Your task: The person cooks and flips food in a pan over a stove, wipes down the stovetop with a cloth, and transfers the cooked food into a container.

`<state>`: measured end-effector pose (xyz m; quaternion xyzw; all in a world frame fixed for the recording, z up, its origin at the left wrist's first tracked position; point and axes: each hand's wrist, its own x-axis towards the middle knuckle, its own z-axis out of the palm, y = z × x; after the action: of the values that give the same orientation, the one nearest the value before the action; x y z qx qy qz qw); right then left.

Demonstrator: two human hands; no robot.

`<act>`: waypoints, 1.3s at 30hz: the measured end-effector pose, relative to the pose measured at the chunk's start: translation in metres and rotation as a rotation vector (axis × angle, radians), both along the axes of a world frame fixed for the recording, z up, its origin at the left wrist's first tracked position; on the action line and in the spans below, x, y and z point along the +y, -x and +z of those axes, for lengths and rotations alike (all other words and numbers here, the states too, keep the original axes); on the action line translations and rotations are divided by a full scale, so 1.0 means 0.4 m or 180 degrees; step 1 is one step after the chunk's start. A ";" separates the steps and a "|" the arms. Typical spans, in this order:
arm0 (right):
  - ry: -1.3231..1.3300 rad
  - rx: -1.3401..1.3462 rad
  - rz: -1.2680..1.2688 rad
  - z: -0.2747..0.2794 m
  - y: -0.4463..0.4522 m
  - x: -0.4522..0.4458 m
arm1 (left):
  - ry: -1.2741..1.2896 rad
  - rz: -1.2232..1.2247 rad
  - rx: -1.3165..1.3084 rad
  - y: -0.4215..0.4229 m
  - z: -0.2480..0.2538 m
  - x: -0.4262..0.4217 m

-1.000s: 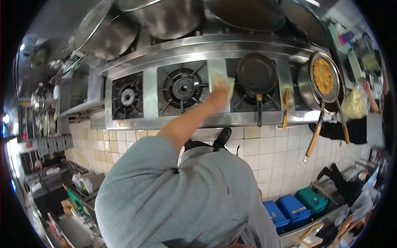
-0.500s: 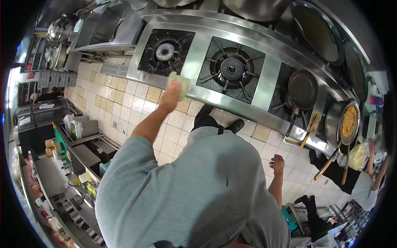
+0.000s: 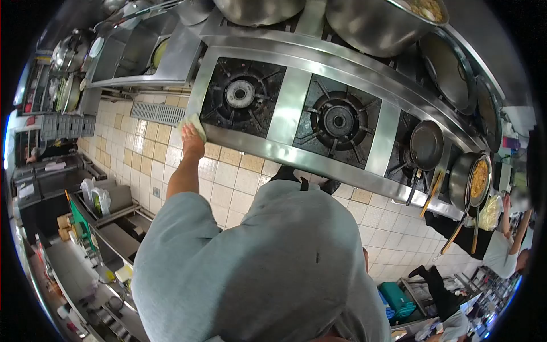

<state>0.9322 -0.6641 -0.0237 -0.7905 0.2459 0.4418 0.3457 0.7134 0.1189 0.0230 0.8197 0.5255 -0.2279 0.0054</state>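
My left hand (image 3: 192,140) presses a pale cloth (image 3: 196,122) against the front left corner of the steel stove (image 3: 256,139). Its fingers lie over the cloth. Nearest to it is the left burner (image 3: 240,94), a black grate with nothing on it, and beside that the middle burner (image 3: 338,118) is likewise bare. Of my right hand or wrist (image 3: 365,257), only a sliver shows at the right side of my grey shirt; its fingers are hidden.
A frying pan (image 3: 426,145) sits on the right burner, wooden-handled utensils beside it. Farther right, a pan of orange-brown food (image 3: 478,181) rests on a pot. Large pots (image 3: 364,28) line the back. A co-worker (image 3: 504,251) stands at right; counters run along the left.
My left hand has slid the cloth leftward along the stove's front edge to its corner. My right hand, visible before, has drawn in behind my body. The view has shifted.
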 end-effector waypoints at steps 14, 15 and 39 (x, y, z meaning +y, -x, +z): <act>-0.0133 -0.0237 0.0107 0.067 0.110 0.242 | 0.1367 -0.2995 -0.1175 -0.361 0.077 -0.390; -0.0105 -0.0263 0.0112 0.111 0.105 0.259 | 0.1379 -0.2995 -0.1213 -0.396 0.061 -0.387; 0.1076 -0.1103 0.1405 0.052 0.229 0.113 | -0.0254 -0.1717 -0.0106 -0.706 0.096 0.468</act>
<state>0.8406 -0.6190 -0.0030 -0.9344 0.0759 0.3179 0.1421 0.9957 0.3062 0.0614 0.9332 0.2967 -0.1866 -0.0792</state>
